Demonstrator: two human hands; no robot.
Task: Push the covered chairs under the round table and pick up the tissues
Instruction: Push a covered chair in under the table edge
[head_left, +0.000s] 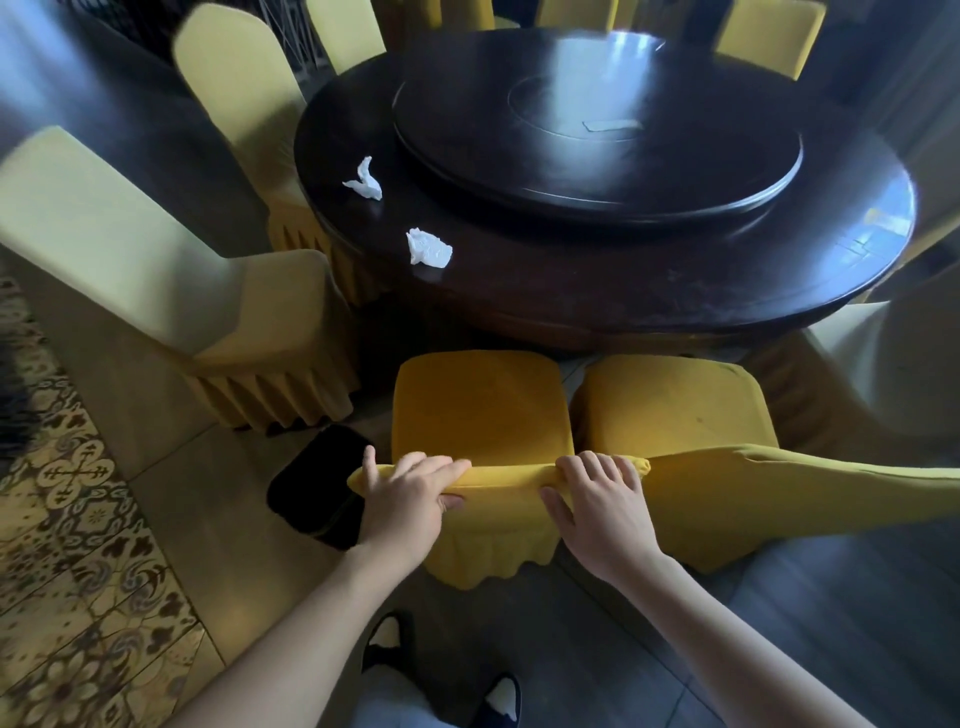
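Both hands, left hand (410, 499) and right hand (602, 509), grip the yellow chair (480, 410) top at the table's (623, 291) near edge; two tissues (428, 248) lie near the table's left edge.

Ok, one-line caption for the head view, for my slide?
Both hands, left hand and right hand, grip a covered chair's backrest facing the round table; two tissues lie on it.

yellow-covered chair (480, 410) before round table (649, 291), 2 crumpled tissues (428, 248) on it
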